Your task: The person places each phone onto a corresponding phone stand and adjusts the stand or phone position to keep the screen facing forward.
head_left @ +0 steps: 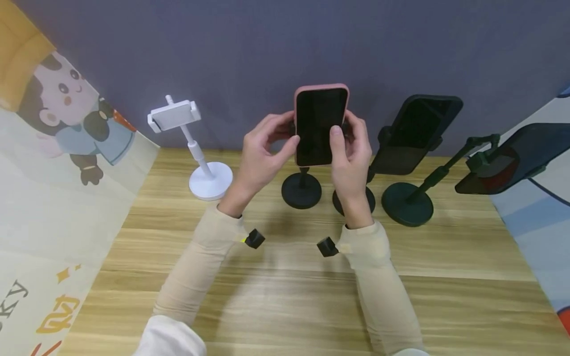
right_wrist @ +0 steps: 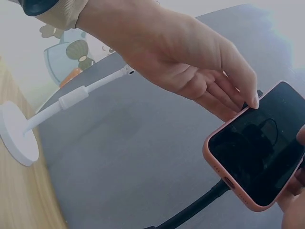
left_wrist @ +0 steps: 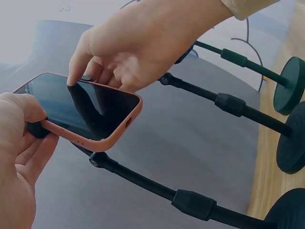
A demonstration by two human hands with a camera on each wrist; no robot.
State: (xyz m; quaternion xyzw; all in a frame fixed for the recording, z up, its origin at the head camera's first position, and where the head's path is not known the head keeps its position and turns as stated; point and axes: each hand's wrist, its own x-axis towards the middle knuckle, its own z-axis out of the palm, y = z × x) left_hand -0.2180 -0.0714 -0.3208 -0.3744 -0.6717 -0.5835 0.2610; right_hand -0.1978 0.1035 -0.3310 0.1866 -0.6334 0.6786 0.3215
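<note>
A phone in a pink case (head_left: 321, 123), its screen dark, sits upright at the head of a black phone stand (head_left: 302, 190). My left hand (head_left: 266, 148) grips the phone's left edge, thumb at the rim and fingers curled behind around the dark clamp (left_wrist: 36, 129). On the opposite edge my right hand (head_left: 352, 158) holds on, its thumb lying over the screen and its fingers bent behind the side. The left wrist view shows the stand's black pole rising to the phone's back. Most of the clamp is hidden behind the phone.
To the left stands a white phone stand (head_left: 210, 180) with a bare holder. On the right, another black stand (head_left: 372, 200) bears a dark phone (head_left: 416, 133), and a dark green stand (head_left: 407, 205) bears a tilted phone (head_left: 530, 153). A grey panel (head_left: 249, 59) rises behind the wooden table (head_left: 276, 296).
</note>
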